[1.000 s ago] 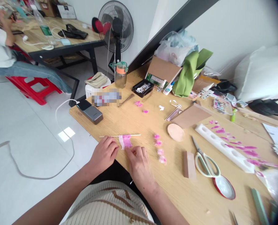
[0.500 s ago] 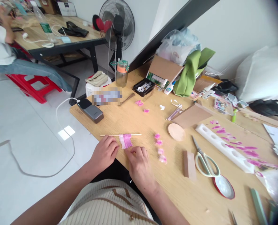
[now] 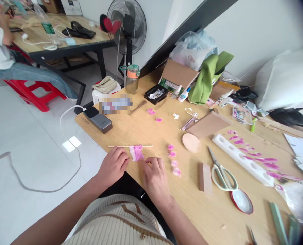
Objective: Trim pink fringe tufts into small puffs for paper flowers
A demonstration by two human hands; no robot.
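Note:
A thin pale stick (image 3: 117,146) lies across the wooden table near its front edge. Pink and white threads (image 3: 136,153) hang from it in a short fringe, laid flat toward me. My left hand (image 3: 114,162) rests just left of the fringe, fingers curled together below the stick. On the other side, my right hand (image 3: 155,177) has its thumb and fingers drawn together by the fringe's lower right corner. Whatever either hand's fingertips hold is too small to make out. Right of my right hand, several fluffy pink tufts (image 3: 172,154) form a row.
Scissors (image 3: 224,177), a wooden block (image 3: 205,177), a round wooden disc (image 3: 191,142) and a red-rimmed dish (image 3: 241,201) lie to the right. A power bank (image 3: 99,119) sits at the left edge. Behind are a bottle (image 3: 132,80) and a black tray (image 3: 155,94). Another person sits far left.
My right hand has shifted slightly right and away from the fringe's lower end. My left hand stays beside the threads. The view has moved slightly.

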